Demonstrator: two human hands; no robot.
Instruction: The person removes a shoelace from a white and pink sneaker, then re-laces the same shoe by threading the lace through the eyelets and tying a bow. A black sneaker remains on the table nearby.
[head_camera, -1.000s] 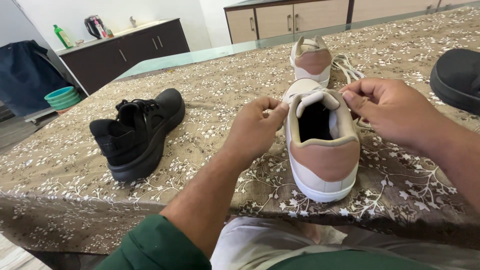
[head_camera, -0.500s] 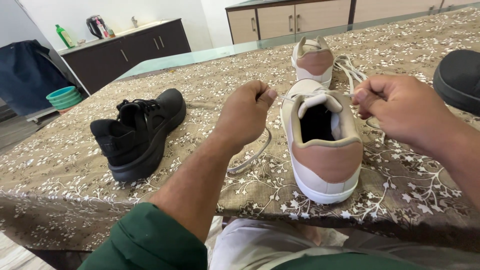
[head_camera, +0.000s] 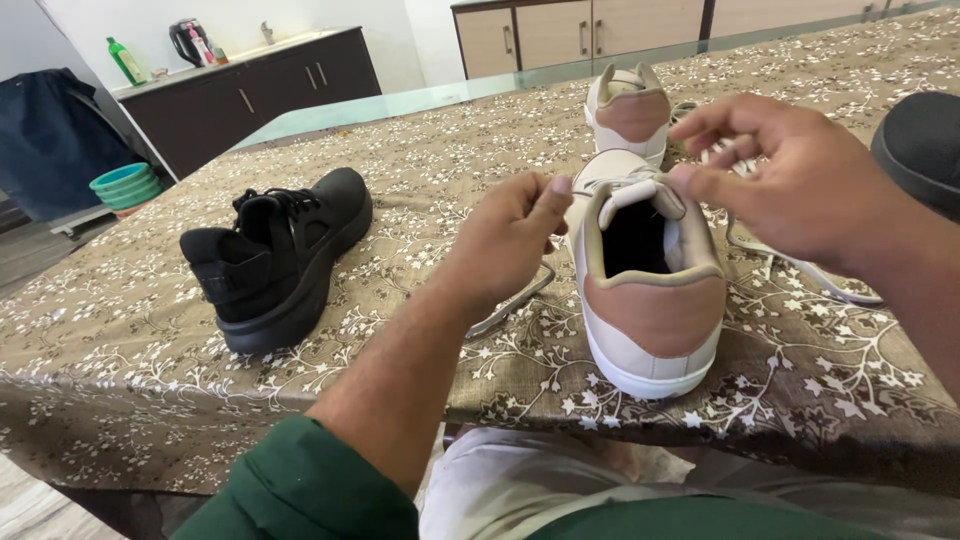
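Head view shows our white sneaker (head_camera: 645, 290) lying heel-toward-us on the table (head_camera: 420, 170), between our left hand (head_camera: 510, 240), pinching its lace (head_camera: 505, 305), and our half-open right hand (head_camera: 790, 180).

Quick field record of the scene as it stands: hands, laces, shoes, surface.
left hand: pinched on a lace end beside the near white shoe
right hand: at the shoe's tongue, fingers partly spread; grip on a lace unclear
lace: white, one end trailing on the cloth
second white shoe: farther back
black shoe: left, laced
tablecloth: brown, floral
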